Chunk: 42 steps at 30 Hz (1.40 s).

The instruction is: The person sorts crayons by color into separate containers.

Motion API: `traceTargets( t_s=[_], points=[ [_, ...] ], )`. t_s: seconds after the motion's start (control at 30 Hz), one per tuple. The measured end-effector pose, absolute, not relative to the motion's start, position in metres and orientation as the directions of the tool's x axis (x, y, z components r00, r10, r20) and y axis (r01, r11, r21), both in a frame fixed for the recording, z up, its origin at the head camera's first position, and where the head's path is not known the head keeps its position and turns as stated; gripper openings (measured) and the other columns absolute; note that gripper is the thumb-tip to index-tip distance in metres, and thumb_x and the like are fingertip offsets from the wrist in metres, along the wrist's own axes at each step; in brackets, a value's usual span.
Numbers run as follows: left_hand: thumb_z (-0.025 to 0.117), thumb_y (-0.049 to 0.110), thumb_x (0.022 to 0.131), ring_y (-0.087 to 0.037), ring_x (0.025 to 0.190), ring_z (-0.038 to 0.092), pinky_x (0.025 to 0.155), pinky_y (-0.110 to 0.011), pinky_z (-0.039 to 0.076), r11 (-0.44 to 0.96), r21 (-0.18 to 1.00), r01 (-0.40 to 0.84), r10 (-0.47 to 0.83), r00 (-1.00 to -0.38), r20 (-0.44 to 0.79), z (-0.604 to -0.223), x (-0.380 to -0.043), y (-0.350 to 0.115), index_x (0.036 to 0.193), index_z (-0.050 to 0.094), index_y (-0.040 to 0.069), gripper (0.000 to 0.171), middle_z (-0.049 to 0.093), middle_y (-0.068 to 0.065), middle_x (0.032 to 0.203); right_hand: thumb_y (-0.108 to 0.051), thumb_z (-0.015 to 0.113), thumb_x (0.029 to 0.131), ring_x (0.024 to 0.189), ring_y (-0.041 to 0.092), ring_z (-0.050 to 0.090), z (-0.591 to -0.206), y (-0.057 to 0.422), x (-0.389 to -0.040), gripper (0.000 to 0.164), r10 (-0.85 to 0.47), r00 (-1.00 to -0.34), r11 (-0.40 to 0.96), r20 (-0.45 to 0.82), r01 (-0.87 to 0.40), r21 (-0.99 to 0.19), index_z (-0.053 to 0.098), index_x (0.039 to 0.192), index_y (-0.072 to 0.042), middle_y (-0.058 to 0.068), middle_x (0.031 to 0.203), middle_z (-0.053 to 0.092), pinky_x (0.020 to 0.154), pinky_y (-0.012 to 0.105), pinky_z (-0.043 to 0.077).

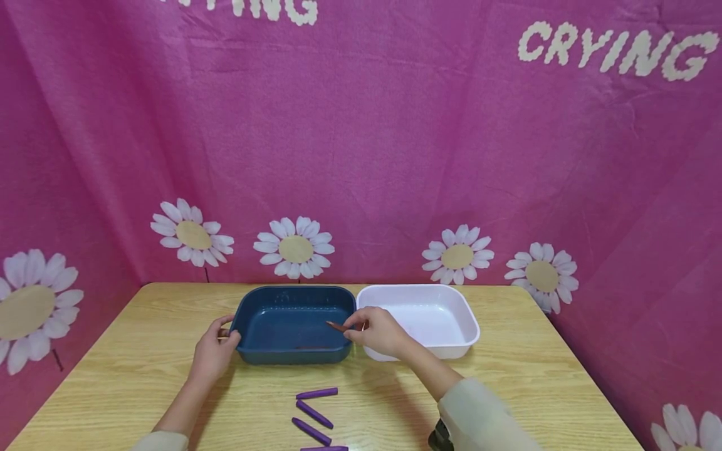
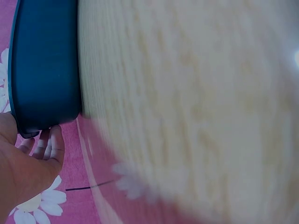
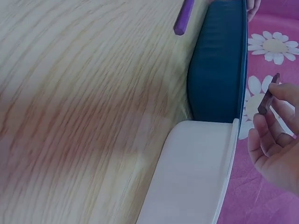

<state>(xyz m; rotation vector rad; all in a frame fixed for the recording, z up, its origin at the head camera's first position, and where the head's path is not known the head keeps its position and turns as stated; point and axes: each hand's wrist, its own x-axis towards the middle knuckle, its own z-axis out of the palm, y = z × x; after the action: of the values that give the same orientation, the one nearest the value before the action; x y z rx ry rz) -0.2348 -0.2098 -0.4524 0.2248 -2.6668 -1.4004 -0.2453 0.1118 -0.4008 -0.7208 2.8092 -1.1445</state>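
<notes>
My right hand (image 1: pixel 383 331) pinches a brown crayon (image 1: pixel 336 326) between thumb and fingertips, over the right end of the dark blue basin (image 1: pixel 293 357). In the right wrist view the crayon (image 3: pixel 268 95) tilts above the rim line. A second brown stick (image 1: pixel 312 347) shows low inside the blue basin, near its front wall. At the basin's left end, my left hand (image 1: pixel 213 354) grips the rim; the left wrist view has the thumb side at the rim and the fingers (image 2: pixel 56 142) curled beneath it.
A white basin (image 1: pixel 451 352) stands against the blue one's right side, partly behind my right forearm. Several purple crayons (image 1: pixel 312 431) lie on the wooden table (image 1: pixel 248 413) in front of the blue basin. Behind the table hangs a pink cloth (image 1: pixel 361 156) with daisies.
</notes>
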Motion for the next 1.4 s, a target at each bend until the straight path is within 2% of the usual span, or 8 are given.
traceTargets(
  t_s=[0.8, 1.13, 1.4],
  points=[
    [0.048, 0.015, 0.091, -0.027, 0.094, 0.06, 0.071, -0.025, 0.043, 0.556, 0.828, -0.07, -0.195, -0.98, 0.048, -0.456, -0.231, -0.21, 0.134, 0.044, 0.003, 0.045, 0.058, -0.021, 0.109, -0.018, 0.069, 0.084, 0.061, 0.009, 0.044, -0.407, 0.071, -0.256, 0.013, -0.404, -0.91, 0.615, 0.099, -0.35, -0.707, 0.073, 0.093, -0.009, -0.002, 0.071, 0.058, 0.054, 0.021, 0.037],
    [0.048, 0.015, 0.091, -0.026, 0.093, 0.06, 0.07, -0.024, 0.042, 0.551, 0.832, -0.071, -0.202, -0.978, 0.05, -0.456, -0.229, -0.209, 0.134, 0.044, 0.003, 0.045, 0.058, -0.021, 0.109, -0.018, 0.068, 0.084, 0.06, 0.007, 0.044, -0.416, 0.061, -0.258, 0.013, -0.419, -0.904, 0.63, 0.081, -0.354, -0.691, 0.073, 0.092, -0.009, -0.003, 0.07, 0.057, 0.054, 0.021, 0.037],
    [0.049, 0.015, 0.089, -0.021, 0.088, 0.059, 0.068, -0.023, 0.042, 0.55, 0.832, -0.07, -0.21, -0.976, 0.057, -0.456, -0.231, -0.208, 0.133, 0.045, 0.004, 0.045, 0.058, -0.02, 0.108, -0.018, 0.07, 0.082, 0.059, 0.005, 0.044, -0.42, 0.055, -0.259, 0.012, -0.424, -0.9, 0.676, 0.102, -0.39, -0.626, 0.073, 0.09, -0.01, -0.001, 0.069, 0.061, 0.055, 0.02, 0.037]
  ],
)
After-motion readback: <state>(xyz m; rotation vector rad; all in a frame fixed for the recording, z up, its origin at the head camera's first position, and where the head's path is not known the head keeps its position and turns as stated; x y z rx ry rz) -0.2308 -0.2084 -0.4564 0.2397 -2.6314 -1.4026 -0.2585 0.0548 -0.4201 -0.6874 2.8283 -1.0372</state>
